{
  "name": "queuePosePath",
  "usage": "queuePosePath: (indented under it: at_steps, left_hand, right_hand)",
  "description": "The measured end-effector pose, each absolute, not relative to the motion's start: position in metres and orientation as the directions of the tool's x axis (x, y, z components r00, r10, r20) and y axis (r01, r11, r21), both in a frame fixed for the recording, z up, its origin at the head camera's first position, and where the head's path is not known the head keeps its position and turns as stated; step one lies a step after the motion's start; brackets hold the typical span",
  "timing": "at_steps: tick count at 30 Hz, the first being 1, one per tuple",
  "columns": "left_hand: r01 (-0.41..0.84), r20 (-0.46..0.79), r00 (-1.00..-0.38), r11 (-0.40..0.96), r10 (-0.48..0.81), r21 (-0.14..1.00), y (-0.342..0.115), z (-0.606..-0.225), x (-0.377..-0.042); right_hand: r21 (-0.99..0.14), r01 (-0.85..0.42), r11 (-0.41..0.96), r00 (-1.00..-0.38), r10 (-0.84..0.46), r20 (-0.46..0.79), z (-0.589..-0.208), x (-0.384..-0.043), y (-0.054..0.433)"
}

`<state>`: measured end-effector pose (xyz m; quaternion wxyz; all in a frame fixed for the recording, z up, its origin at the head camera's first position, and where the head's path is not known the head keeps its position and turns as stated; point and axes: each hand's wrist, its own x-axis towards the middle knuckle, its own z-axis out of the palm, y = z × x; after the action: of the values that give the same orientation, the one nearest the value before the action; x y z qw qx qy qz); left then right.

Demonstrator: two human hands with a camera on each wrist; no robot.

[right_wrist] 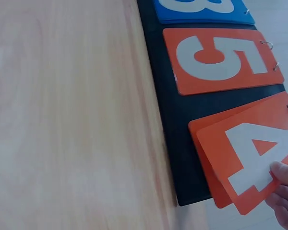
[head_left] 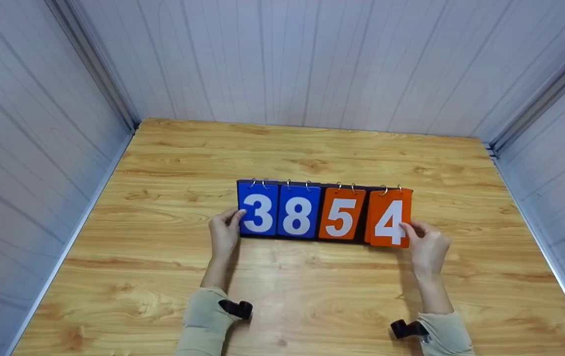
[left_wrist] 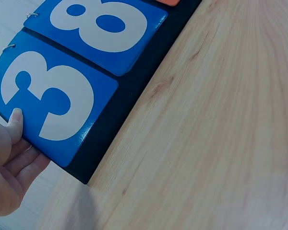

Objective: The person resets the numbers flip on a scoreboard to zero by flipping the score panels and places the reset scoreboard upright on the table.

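A flip scoreboard (head_left: 318, 239) with a black backing stands on the wooden table, its number cards hung on metal rings. Blue cards 3 (head_left: 258, 212) and 8 (head_left: 298, 216) are on the left, orange cards 5 (head_left: 342, 217) and 4 (head_left: 386, 225) on the right. My left hand (head_left: 224, 232) grips the board's left edge, thumb on the front by the 3. With thumb and fingers my right hand (head_left: 429, 247) pinches the right edge of the orange 4 card. In the right wrist view this card (right_wrist: 249, 143) is lifted off another orange card (right_wrist: 209, 163) behind it.
The wooden table (head_left: 312, 296) spreads around the board. Pale panel walls (head_left: 287, 64) rise behind it and on both sides. A black strap device (head_left: 237, 309) sits on the left sleeve and another (head_left: 407, 329) on the right.
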<state>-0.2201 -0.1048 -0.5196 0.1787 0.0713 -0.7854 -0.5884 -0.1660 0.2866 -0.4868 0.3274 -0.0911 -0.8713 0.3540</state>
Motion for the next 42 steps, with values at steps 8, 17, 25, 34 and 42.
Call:
queuePosePath:
  at_steps: [8,17,25,34,42]
  left_hand:
    - [0.076,0.181,-0.927,0.308,-0.327,0.948,-0.104,-0.518,-0.220]
    - [0.069,0.167,-0.933,0.295,-0.320,0.953,-0.105,-0.518,-0.220]
    - [0.095,0.197,-0.926,0.306,-0.321,0.947,-0.105,-0.520,-0.220]
    - [0.072,0.174,-0.933,0.308,-0.316,0.949,-0.104,-0.519,-0.220]
    - [0.062,0.163,-0.932,0.298,-0.324,0.952,-0.103,-0.518,-0.220]
  right_hand:
    - [-0.888,-0.087,0.452,-0.858,0.419,0.297,-0.476,-0.150,0.294]
    - [-0.930,-0.368,-0.017,-0.914,0.192,0.358,-0.474,-0.141,0.310]
    - [-0.849,-0.519,-0.098,-0.848,0.190,0.495,-0.479,-0.143,0.312]
    - [-0.746,-0.665,-0.012,-0.722,0.265,0.639,-0.467,-0.154,0.312]
    - [-0.693,-0.721,0.012,-0.656,0.311,0.688,-0.436,-0.181,0.313]
